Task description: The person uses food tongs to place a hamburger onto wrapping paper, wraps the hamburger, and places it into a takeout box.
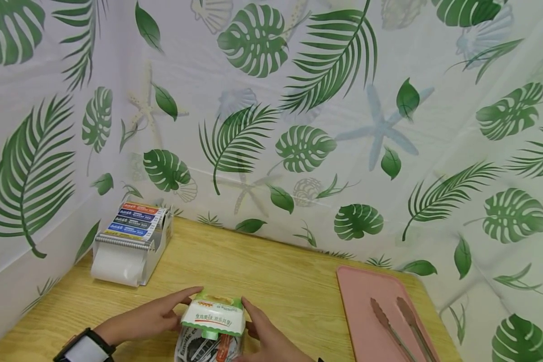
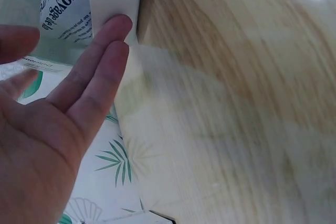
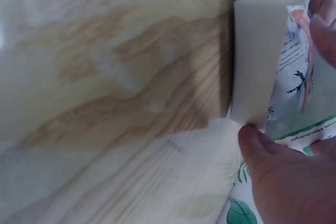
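A white and green paper food box [image 1: 213, 318] stands at the table's front, its printed flap edged with green scallops and a small tab. Below the flap shows a wrapper [image 1: 198, 347] printed with black lettering and an orange-red patch. My left hand [image 1: 151, 315] is at the box's left side. In the left wrist view two straight fingers [image 2: 107, 64] lie against its white side panel, thumb apart. From the right, my right hand [image 1: 271, 336] reaches along the other side. A fingertip [image 3: 252, 135] touches the lower corner of the box in the right wrist view.
A label dispenser [image 1: 126, 241] with colored strips and a white roll stands at the back left. At right lies a pink tray [image 1: 355, 311] with metal tongs [image 1: 400, 329] on it. Leaf-printed sheeting [image 1: 298, 125] encloses the wooden table [image 1: 271, 266].
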`<state>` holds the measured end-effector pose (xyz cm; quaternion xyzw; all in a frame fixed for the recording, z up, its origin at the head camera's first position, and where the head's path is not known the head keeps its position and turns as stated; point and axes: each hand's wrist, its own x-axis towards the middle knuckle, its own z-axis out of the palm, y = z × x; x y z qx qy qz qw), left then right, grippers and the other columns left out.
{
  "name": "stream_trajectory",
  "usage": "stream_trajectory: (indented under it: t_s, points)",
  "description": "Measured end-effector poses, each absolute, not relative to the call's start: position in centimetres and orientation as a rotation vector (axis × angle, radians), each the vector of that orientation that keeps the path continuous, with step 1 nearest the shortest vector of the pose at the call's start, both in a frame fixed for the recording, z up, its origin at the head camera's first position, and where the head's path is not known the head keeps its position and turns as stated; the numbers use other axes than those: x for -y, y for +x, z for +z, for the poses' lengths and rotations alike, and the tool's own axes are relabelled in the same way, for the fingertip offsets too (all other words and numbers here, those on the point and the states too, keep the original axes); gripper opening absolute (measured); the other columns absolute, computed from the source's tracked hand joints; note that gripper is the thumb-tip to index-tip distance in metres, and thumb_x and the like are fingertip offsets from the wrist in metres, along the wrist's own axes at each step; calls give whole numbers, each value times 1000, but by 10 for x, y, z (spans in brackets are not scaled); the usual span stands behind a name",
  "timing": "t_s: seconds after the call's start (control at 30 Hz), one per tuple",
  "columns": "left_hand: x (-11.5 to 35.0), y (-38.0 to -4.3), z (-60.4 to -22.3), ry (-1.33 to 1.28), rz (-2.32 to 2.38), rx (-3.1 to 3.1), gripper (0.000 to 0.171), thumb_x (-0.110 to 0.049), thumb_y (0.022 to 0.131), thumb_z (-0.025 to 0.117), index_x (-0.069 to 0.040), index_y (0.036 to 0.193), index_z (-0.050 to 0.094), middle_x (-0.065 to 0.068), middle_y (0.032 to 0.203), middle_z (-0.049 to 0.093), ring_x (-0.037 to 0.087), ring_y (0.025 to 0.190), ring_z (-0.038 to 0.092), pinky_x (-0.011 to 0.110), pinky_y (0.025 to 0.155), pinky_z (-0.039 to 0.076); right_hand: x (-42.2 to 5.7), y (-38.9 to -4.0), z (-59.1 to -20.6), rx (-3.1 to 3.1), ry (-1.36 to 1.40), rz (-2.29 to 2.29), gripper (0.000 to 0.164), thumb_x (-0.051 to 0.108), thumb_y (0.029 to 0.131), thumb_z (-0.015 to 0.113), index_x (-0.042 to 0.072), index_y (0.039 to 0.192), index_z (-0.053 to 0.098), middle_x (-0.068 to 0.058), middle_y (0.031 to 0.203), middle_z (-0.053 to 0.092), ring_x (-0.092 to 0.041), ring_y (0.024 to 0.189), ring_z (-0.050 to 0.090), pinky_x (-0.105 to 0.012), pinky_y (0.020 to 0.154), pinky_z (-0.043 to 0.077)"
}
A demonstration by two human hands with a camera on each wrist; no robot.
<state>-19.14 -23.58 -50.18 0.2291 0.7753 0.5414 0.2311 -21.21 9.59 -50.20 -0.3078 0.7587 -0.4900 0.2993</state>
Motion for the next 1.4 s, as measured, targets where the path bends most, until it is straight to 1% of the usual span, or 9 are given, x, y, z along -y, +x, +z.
stream_trajectory:
  t_s: [0.1, 0.2, 0.37, 0.47, 0.6, 0.67, 0.87, 1.2, 1.4]
  points:
    - [235, -186, -499, 615, 1495, -2100, 78, 3, 95, 59, -17, 162, 24, 30, 154, 33, 27, 107, 64, 33, 86, 51, -98, -211, -504, -2024, -870, -1272, 113, 28, 88, 82, 10, 163, 0, -27, 163, 6, -45, 146, 32, -47, 112, 39]
    - [236, -181, -500, 616, 1500, -2029, 91, 5, 89, 68, -20, 162, 21, 28, 158, 29, 33, 118, 60, 45, 95, 50, -99, -208, -506, -2030, -875, -1289, 115, 31, 85, 84, 9, 163, 2, -25, 163, 7, -46, 146, 29, -43, 113, 37]
    - [233, -172, -501, 582, 1474, -2026, 106, -12, 84, 84, -28, 163, 15, 25, 159, 24, 43, 131, 48, 61, 102, 44, -100, -205, -509, -2061, -872, -1301, 115, 32, 83, 86, 7, 162, 6, -25, 163, 10, -48, 145, 30, -33, 110, 35]
    - [228, -167, -504, 597, 1458, -2075, 109, -24, 83, 86, -28, 162, 11, 23, 158, 22, 40, 132, 45, 50, 102, 47, -100, -205, -510, -2073, -877, -1291, 114, 32, 83, 86, 7, 162, 7, -24, 162, 12, -48, 145, 30, -32, 111, 35]
    - [222, -165, -508, 632, 1493, -2072, 108, -27, 84, 85, -25, 162, 10, 18, 156, 26, 34, 131, 45, 28, 97, 46, -101, -205, -513, -2087, -899, -1271, 115, 33, 82, 86, 13, 163, 8, -18, 163, 13, -41, 147, 29, -32, 113, 35]
    - [220, -165, -509, 640, 1504, -2073, 108, -28, 84, 86, -25, 162, 10, 16, 156, 27, 33, 133, 44, 22, 97, 45, -102, -204, -514, -2088, -920, -1267, 113, 33, 83, 85, 17, 164, 9, -15, 163, 14, -36, 147, 29, -31, 113, 34]
    - [218, -164, -510, 637, 1502, -2094, 108, -29, 83, 86, -27, 161, 12, 14, 156, 28, 30, 134, 42, 17, 97, 42, -105, -203, -515, -2087, -970, -1259, 110, 33, 84, 84, 24, 164, 9, -11, 163, 13, -26, 147, 28, -31, 113, 34]
    - [219, -161, -509, 615, 1467, -2150, 104, -32, 84, 85, -26, 162, 16, 13, 156, 29, 29, 133, 44, 17, 95, 43, -100, -203, -515, -2128, -898, -1268, 109, 31, 80, 88, 29, 161, 15, -15, 163, 14, -35, 147, 29, -31, 113, 38]
    - [217, -160, -511, 589, 1461, -2172, 103, -34, 84, 85, -28, 161, 17, 10, 155, 31, 27, 131, 46, 18, 95, 44, -99, -203, -516, -2130, -890, -1268, 106, 33, 82, 87, 30, 161, 16, -15, 164, 12, -34, 148, 30, -33, 113, 38]
